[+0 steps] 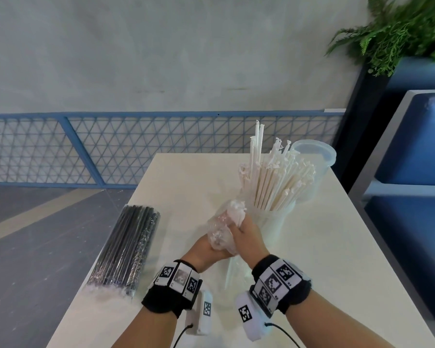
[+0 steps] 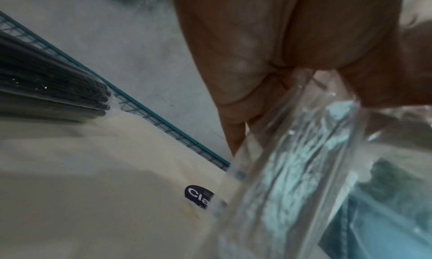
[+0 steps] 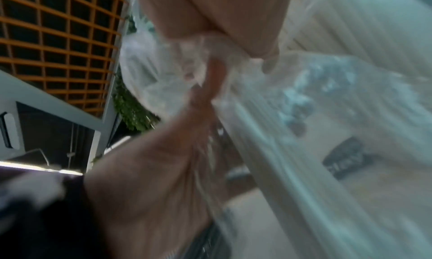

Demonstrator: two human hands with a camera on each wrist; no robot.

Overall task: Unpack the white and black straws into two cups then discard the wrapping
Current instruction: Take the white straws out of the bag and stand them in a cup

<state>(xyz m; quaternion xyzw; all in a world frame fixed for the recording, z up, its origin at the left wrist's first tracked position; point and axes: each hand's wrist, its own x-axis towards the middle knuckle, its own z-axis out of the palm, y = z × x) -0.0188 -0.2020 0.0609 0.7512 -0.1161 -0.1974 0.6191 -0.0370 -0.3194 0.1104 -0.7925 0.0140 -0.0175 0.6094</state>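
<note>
Both hands crumple a clear plastic wrapping [image 1: 221, 229] above the middle of the table. My left hand [image 1: 206, 249] grips it from below; in the left wrist view the wrapping [image 2: 292, 170] runs out from under the fingers. My right hand [image 1: 246, 237] grips it from the right, and the film [image 3: 292, 115] fills the right wrist view. Just behind, several white straws [image 1: 276, 177] stand upright in a clear cup [image 1: 274, 224]. A second, empty clear cup [image 1: 317, 156] stands behind them. Black straws [image 1: 131, 247], still in their plastic pack, lie on the table's left side.
The cream table [image 1: 324, 259] has its left edge beside the black pack, with grey floor [image 1: 35, 234] below. A blue mesh railing [image 1: 86, 146] runs behind. A blue bench [image 1: 417, 172] and a plant [image 1: 399, 28] stand at the right.
</note>
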